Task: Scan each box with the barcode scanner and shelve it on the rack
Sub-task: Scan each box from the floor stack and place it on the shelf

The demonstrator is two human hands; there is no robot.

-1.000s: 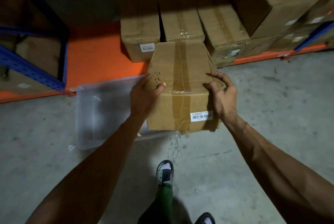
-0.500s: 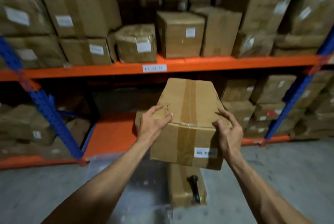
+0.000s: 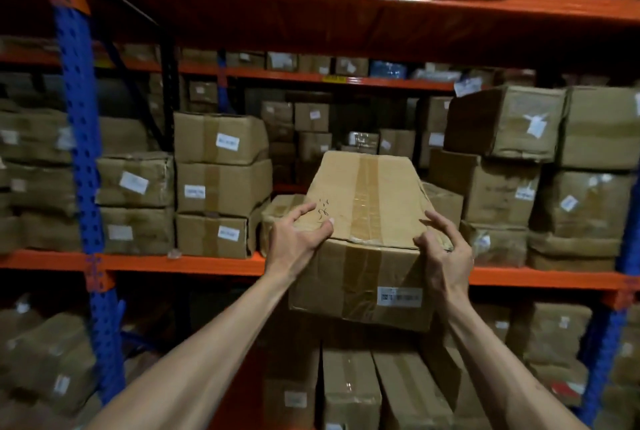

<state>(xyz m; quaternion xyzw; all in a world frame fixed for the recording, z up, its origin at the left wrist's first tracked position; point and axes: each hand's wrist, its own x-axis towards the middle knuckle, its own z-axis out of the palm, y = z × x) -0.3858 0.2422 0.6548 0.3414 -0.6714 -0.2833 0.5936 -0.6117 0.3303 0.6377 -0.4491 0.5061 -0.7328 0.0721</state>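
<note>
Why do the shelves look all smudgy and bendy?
Head view: the light is dim, the blue post and side boxes are smeared by motion blur, the wide lens bows the orange beam, and only the held box looks fairly sharp.

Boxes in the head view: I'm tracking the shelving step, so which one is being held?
The taped box, gripped by left hand and right hand; others sit shelved.

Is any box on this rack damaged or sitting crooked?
Yes. The large brown cardboard box at upper right sits tilted on its stack, its white label wrinkled. The crushed brown box at left has dented, sagging sides. The taped cardboard box in both hands looks intact.
</note>
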